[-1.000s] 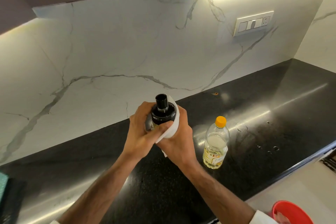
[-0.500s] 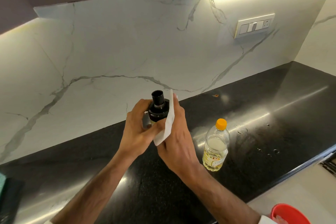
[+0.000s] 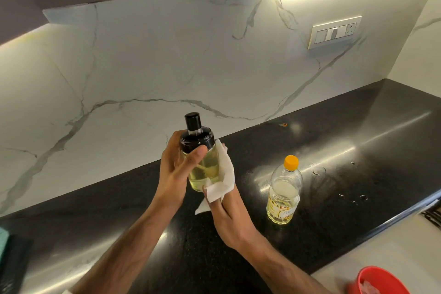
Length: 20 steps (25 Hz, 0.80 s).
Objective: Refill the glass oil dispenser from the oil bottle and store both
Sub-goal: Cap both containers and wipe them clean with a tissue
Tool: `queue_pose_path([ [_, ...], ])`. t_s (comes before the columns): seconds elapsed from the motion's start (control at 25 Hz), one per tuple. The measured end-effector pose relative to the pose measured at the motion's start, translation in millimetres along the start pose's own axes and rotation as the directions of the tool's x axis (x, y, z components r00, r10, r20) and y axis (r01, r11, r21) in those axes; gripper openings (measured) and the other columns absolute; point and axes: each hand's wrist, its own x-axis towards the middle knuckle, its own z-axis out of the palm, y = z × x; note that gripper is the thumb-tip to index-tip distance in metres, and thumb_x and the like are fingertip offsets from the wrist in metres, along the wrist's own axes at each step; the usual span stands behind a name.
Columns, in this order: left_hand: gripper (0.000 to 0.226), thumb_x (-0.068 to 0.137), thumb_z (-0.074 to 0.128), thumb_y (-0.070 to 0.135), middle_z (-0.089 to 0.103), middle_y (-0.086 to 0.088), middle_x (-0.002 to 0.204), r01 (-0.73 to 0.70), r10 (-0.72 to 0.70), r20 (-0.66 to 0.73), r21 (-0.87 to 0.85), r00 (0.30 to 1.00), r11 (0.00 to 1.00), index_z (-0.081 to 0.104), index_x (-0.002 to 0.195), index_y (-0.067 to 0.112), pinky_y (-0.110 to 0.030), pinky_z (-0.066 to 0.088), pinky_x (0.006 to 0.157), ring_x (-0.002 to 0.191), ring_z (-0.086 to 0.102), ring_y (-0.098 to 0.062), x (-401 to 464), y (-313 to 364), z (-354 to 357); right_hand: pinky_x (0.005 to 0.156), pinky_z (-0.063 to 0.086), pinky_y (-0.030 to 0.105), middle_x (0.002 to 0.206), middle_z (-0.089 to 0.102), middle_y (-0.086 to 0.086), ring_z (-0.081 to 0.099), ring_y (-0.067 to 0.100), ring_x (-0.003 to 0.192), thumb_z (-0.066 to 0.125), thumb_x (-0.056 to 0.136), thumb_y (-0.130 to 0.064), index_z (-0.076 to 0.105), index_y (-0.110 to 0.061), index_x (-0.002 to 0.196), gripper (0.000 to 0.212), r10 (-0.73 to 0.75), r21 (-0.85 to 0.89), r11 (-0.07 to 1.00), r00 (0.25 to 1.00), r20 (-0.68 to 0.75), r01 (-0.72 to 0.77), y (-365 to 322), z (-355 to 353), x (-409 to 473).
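Backsplash [image 3: 143, 59]: white marble with grey veins, rising beyond the fingertips; a switch plate [image 3: 334, 32] sits on it far to the right of both hands.
Tabletop [image 3: 358, 150]: black polished stone under both hands; droplets lie on it to the right of the right fingers.
Left hand [image 3: 174, 172]: fingers curled round the oil dispenser [image 3: 202, 162], thumb pressed across its front just under the black collar; the other fingers are hidden behind the glass.
Right hand [image 3: 229, 217]: fingers grasp a white paper towel [image 3: 220, 184] and press it to the dispenser's right side and base; the fingertips are hidden by the towel.
Oil dispenser: held upright above the tabletop between both hands, black cap on, pale yellow oil inside; its base is partly covered by the towel.
Oil bottle [image 3: 284, 196]: clear plastic, orange cap, standing on the tabletop just right of the right hand, apart from it; yellow label with red lettering, too blurred to read.
Red bowl [image 3: 379, 281]: well right of the right forearm, cut off by the frame's lower edge.
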Motion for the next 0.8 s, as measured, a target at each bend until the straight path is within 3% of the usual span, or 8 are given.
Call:
queue_pose_path([
  [0.08,0.057,0.077,0.078,0.054,0.07,-0.003,0.108,0.015,-0.018,-0.033,-0.095,0.999,0.995,0.062,0.117,0.017,-0.028,0.057,0.079,0.097,0.07,-0.021,-3.2,-0.4,6.7,0.112,0.045,0.024,0.149,0.053,-0.002,0.05,0.008,0.139,0.045,0.104,-0.057,0.03,-0.012,0.159,0.073,0.027,0.078,0.997,0.999,0.017,-0.029,-14.3,0.3,10.3],
  [0.24,0.061,0.079,0.077,0.057,0.07,-0.002,0.109,-0.055,0.048,-0.054,-0.143,0.997,0.988,0.059,0.12,0.015,-0.031,0.057,0.081,0.099,0.07,-0.021,-1.8,8.4,13.4,0.098,0.049,0.017,0.141,0.058,0.012,0.059,0.006,0.125,0.035,0.086,-0.089,0.038,-0.001,0.152,0.11,-0.01,-0.047,0.999,0.997,0.08,0.014,-26.9,-9.6,35.2],
  [0.4,0.057,0.084,0.074,0.044,0.067,-0.008,0.107,-0.114,0.11,-0.063,-0.077,0.992,0.99,0.055,0.12,0.005,-0.033,0.057,0.08,0.096,0.069,-0.024,0.4,13.8,11.6,0.114,0.041,0.023,0.155,0.047,0.011,0.046,0.011,0.143,0.049,0.099,-0.063,0.027,0.003,0.157,0.09,-0.07,-0.004,0.997,0.994,0.085,0.071,-8.5,-7.2,21.4],
  [0.48,0.061,0.084,0.073,0.049,0.065,-0.014,0.106,-0.133,0.131,-0.077,-0.019,0.988,0.991,0.055,0.119,0.002,-0.039,0.056,0.08,0.095,0.067,-0.029,2.2,13.4,10.2,0.121,0.035,0.029,0.162,0.037,0.002,0.035,0.006,0.15,0.054,0.103,-0.042,0.017,-0.02,0.164,0.074,-0.08,-0.035,0.996,0.994,0.072,0.082,5.7,-1.0,5.7],
  [0.56,0.064,0.082,0.074,0.054,0.065,-0.015,0.106,-0.117,0.117,-0.086,0.007,0.989,0.993,0.056,0.118,0.004,-0.041,0.056,0.08,0.094,0.067,-0.03,2.0,12.7,12.2,0.126,0.029,0.039,0.169,0.021,0.0,0.021,0.01,0.157,0.057,0.104,-0.032,0.003,-0.035,0.164,0.081,-0.157,-0.225,0.962,0.988,0.002,0.153,12.5,2.9,3.1],
  [0.64,0.064,0.08,0.075,0.054,0.066,-0.013,0.109,-0.094,0.094,-0.101,0.01,0.99,0.996,0.057,0.119,0.007,-0.039,0.056,0.081,0.097,0.069,-0.029,-0.7,14.6,16.8,0.128,0.025,0.045,0.172,0.008,0.014,0.01,0.022,0.161,0.06,0.103,-0.031,-0.003,-0.011,0.164,0.09,-0.307,-0.471,0.842,0.952,-0.02,0.262,11.7,0.6,14.8],
  [0.72,0.06,0.081,0.074,0.049,0.068,-0.011,0.111,-0.079,0.079,-0.118,0.009,0.99,0.997,0.058,0.122,0.007,-0.036,0.057,0.083,0.101,0.07,-0.026,-2.4,16.3,21.7,0.12,0.039,0.042,0.168,0.018,0.016,0.025,0.021,0.156,0.063,0.101,-0.033,-0.004,-0.003,0.163,0.096,-0.363,-0.55,0.787,0.931,-0.044,0.281,-2.4,-2.8,31.7],
  [0.8,0.055,0.082,0.073,0.043,0.069,-0.006,0.113,-0.065,0.067,-0.139,0.015,0.988,0.998,0.058,0.123,0.01,-0.034,0.058,0.084,0.105,0.07,-0.024,-2.0,19.2,27.1,0.103,0.055,0.038,0.157,0.031,0.009,0.046,0.017,0.138,0.068,0.095,-0.037,-0.007,-0.015,0.163,0.104,-0.322,-0.527,0.818,0.943,-0.089,0.23,-11.7,-5.6,42.2],
])
